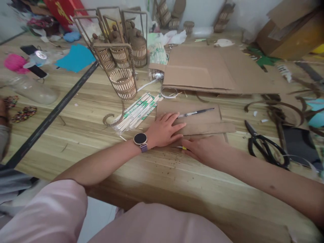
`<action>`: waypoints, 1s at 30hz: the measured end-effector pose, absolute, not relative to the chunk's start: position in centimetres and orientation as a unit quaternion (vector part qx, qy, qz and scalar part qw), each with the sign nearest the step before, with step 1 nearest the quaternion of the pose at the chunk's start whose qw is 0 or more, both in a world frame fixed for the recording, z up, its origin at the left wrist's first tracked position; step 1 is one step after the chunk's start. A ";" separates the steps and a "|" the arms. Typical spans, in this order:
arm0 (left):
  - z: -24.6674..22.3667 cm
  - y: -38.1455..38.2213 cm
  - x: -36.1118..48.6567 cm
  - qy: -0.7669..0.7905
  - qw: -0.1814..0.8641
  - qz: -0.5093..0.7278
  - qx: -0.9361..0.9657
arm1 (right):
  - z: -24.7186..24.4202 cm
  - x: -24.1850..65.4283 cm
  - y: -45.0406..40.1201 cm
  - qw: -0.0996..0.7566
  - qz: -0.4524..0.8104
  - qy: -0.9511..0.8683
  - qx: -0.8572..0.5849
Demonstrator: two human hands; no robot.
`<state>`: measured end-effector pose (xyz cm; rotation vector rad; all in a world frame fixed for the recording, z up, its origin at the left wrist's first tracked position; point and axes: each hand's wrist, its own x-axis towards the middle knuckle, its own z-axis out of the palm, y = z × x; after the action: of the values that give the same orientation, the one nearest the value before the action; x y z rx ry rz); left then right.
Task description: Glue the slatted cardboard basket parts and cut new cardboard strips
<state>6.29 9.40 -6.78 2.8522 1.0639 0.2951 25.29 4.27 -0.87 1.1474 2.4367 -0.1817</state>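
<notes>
My left hand [165, 131], a watch on its wrist, lies flat with spread fingers on a piece of brown cardboard [165, 106]. Its fingertips reach a narrow cardboard strip [212, 128] lying across that piece. Close by on the right, my right hand [199, 148] is closed low over the cardboard's near edge. Out of its fingers pokes the yellow end of what looks like a utility knife [184, 147]; most of it is hidden in the grip. A pen [197, 112] rests on the cardboard just beyond my left fingers.
Black-handled scissors [265, 145] lie to the right. Packets of wrapped chopsticks [138, 113] sit left of the cardboard, with tall basket-like stick-and-cardboard models [123, 84] behind. Large cardboard sheets [199, 67] cover the back. Another person's arm [3, 135] shows at far left.
</notes>
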 end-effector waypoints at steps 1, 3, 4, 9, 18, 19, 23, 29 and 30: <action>-6.8 9.4 6.3 0.347 0.040 0.098 0.932 | -0.8 25.2 4.3 0.222 -0.067 0.879 0.416; -6.9 9.3 6.3 0.347 0.038 0.101 0.931 | -0.6 25.1 4.3 0.226 -0.072 0.877 0.419; -6.9 9.3 6.3 0.348 0.038 0.102 0.931 | -0.5 25.0 4.4 0.227 -0.074 0.876 0.420; -7.0 9.3 6.3 0.351 0.038 0.103 0.930 | 0.0 24.7 4.4 0.236 -0.064 0.878 0.411; -7.1 9.3 6.3 0.348 0.032 0.103 0.931 | -0.6 24.7 4.2 0.219 0.006 0.897 0.384; -7.1 9.3 6.3 0.348 0.034 0.103 0.931 | -0.4 24.5 4.3 0.237 0.005 0.896 0.377; -7.0 9.3 6.3 0.348 0.040 0.100 0.931 | 0.7 23.4 4.8 0.303 -0.018 0.883 0.359; -7.2 9.4 6.3 0.354 0.049 0.104 0.928 | 0.6 23.1 5.1 0.301 -0.034 0.880 0.364; -7.3 9.4 6.3 0.353 0.050 0.105 0.928 | 0.5 23.2 5.1 0.293 -0.038 0.882 0.366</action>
<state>6.27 9.43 -7.28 2.8277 1.0760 0.3206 23.17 5.14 0.48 0.9746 2.3503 -0.1000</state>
